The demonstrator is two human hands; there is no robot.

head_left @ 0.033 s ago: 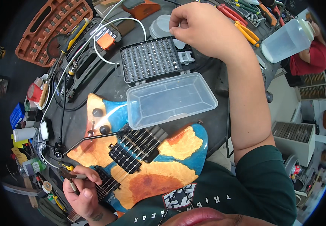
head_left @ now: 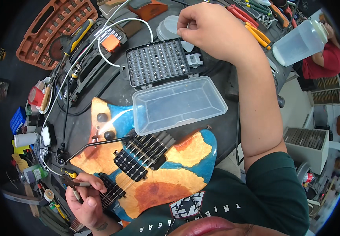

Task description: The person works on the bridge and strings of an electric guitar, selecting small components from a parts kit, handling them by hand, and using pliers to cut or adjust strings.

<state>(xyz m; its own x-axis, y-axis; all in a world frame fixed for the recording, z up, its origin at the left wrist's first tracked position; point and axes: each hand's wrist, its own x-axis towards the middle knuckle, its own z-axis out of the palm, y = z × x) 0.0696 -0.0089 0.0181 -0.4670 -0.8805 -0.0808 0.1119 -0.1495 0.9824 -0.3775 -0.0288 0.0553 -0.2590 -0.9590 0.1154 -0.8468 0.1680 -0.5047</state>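
Note:
My left hand [head_left: 85, 202] is closed round the handles of small pliers [head_left: 75, 184], beside the neck end of an electric guitar [head_left: 158, 192]. The guitar lies against me, its body gold, brown and blue, with a black bridge [head_left: 140, 159]. My right hand [head_left: 209, 29] is raised at the far side with curled fingers pressed together; whatever they hold, if anything, is hidden. Below and left of it sits an open bit case [head_left: 156, 63] filled with rows of screwdriver bits. Its clear lid [head_left: 179, 104] is folded toward me, its near edge over the guitar.
Round clear lids [head_left: 166, 27] lie beside my right fingers. Behind are orange-handled pliers [head_left: 258, 36] and a translucent jug [head_left: 299, 43]. An orange socket case [head_left: 52, 33], a white cable [head_left: 65, 78] and cluttered tools line the left. A person in red [head_left: 325, 61] stands at far right.

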